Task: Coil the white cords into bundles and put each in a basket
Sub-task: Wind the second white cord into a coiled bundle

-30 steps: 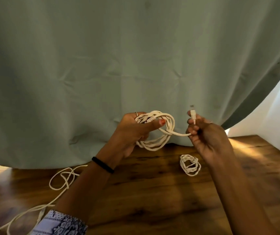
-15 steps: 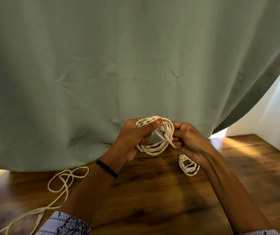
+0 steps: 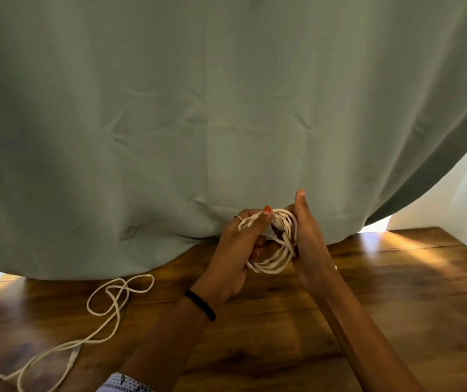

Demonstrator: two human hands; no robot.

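Both hands' fingers [image 3: 266, 212] are gripping one nearly finished coil [image 3: 276, 257] above the desk [image 3: 396, 292], while a loose cord [image 3: 113, 304] is lying well left of them, uncoiled, and no basket is showing.

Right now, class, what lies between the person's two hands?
In the head view, the coiled white cord lies between the left hand and the right hand; both grip it above the wooden table.

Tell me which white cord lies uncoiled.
The loose cord sprawled on the table's left; the other cord is looped between both hands.
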